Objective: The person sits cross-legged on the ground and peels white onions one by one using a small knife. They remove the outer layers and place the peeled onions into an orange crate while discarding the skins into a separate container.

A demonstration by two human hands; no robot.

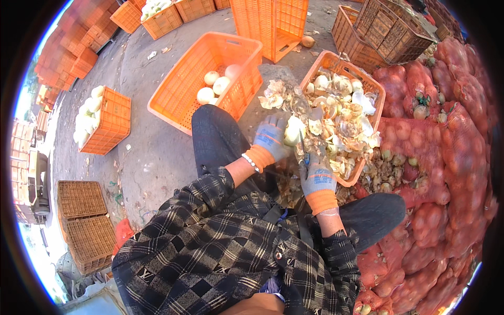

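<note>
My left hand (272, 137), in a grey and orange glove, is closed around a pale onion (294, 131) in front of me. Just to its right, my right hand (318, 175) wears a matching glove and grips a small knife (303, 143) with a blue handle. Its dark blade lies against the onion's right side. Beyond both hands sits an orange plastic crate (381, 103) heaped with onions and dry skins. Several peeled onions (221, 85) lie in the orange crate (173, 86) at the upper left.
Red mesh sacks of onions (417, 136) are piled along the right. An upright orange crate (289, 33) and brown crates (393, 29) stand ahead. A crate of pale produce (110, 122) and brown crates (84, 224) stand at the left.
</note>
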